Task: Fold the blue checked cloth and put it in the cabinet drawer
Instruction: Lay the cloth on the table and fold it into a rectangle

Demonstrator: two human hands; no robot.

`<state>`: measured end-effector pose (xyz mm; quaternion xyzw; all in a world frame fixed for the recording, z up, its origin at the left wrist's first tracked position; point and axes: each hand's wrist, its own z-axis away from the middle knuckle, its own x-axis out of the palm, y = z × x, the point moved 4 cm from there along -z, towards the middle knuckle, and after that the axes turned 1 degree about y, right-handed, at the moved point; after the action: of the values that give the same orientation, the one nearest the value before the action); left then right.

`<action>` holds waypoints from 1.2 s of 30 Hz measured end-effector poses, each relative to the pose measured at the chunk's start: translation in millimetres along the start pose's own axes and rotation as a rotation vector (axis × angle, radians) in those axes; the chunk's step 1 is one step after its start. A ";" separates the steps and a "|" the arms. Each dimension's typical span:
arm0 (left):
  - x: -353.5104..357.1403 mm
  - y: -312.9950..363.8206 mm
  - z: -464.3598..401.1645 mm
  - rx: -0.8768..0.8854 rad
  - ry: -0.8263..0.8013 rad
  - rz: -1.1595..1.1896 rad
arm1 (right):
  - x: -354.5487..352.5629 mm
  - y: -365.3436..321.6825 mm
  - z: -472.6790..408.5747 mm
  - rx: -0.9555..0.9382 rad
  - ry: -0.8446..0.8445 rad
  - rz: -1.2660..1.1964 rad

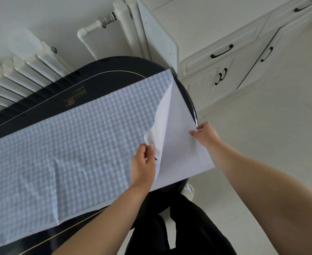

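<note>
The blue checked cloth (78, 140) lies spread along a dark table (100, 78), reaching from the left edge of the view to the table's rounded right end. Its right end is turned back, so the plain white underside (181, 144) shows. My left hand (144, 162) pinches the lifted corner of that flap. At the table's right rim, my right hand (205, 134) pinches the cloth's edge. The white cabinet (230, 57) with black drawer handles stands beyond the table at the upper right, its drawers closed.
White radiators (22, 70) line the wall behind the table, with a pipe and valve (103, 21). Pale tiled floor (262, 144) spreads to the right. My dark trousers and a white shoe (189, 188) show below the table end.
</note>
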<state>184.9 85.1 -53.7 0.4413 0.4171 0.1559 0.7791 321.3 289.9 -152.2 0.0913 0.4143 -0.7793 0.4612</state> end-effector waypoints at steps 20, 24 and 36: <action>31.0 -89.8 4.7 0.052 -0.526 -1.018 | -4.6 -16.5 -4.7 -0.093 0.149 -0.024; 22.8 -103.0 7.9 0.116 -0.521 -1.084 | 2.7 -2.2 -1.8 -0.037 0.064 0.185; 16.5 -106.7 2.0 0.299 -0.481 -1.115 | 1.5 5.1 3.3 0.013 0.198 -0.026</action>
<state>183.0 34.2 -148.9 0.2842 0.4150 -0.4379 0.7451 325.3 285.3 -153.7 0.1655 0.4538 -0.7752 0.4071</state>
